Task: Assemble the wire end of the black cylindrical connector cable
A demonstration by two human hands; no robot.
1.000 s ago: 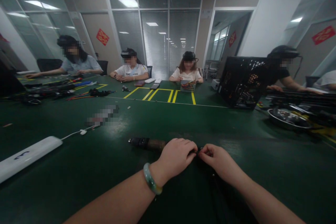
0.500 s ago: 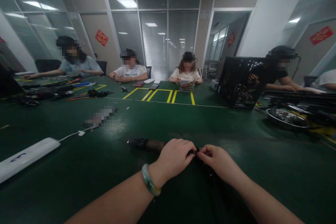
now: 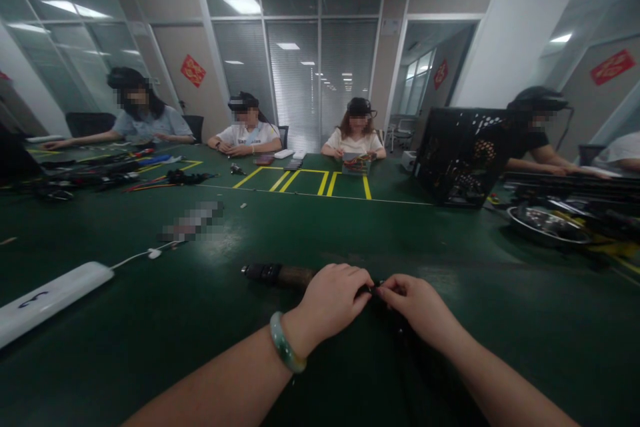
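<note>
A dark electric screwdriver [image 3: 295, 277] lies across the green table, its metal tip pointing left. My left hand [image 3: 333, 297], with a jade bangle [image 3: 287, 343] on the wrist, is closed over its right end, which the fingers hide. Thumb and fingertips of my right hand [image 3: 413, 303] pinch a small dark piece at that end, close to the left fingertips. What this piece is cannot be made out. Below the right hand a dark cable [image 3: 401, 332] runs down toward me, faint against the tabletop.
At left lies a white power strip [image 3: 60, 300] with a thin white cable. Further back are bundled cables [image 3: 185, 177], yellow tape marks [image 3: 305, 171] and several seated people. A black computer case [image 3: 457, 157] and a metal bowl [image 3: 547, 225] stand at right.
Both hands hold nearly the same pose at the screwdriver's end; the right fingers have shifted very slightly. Across the table, a person's hands have moved a little over the clear box.
</note>
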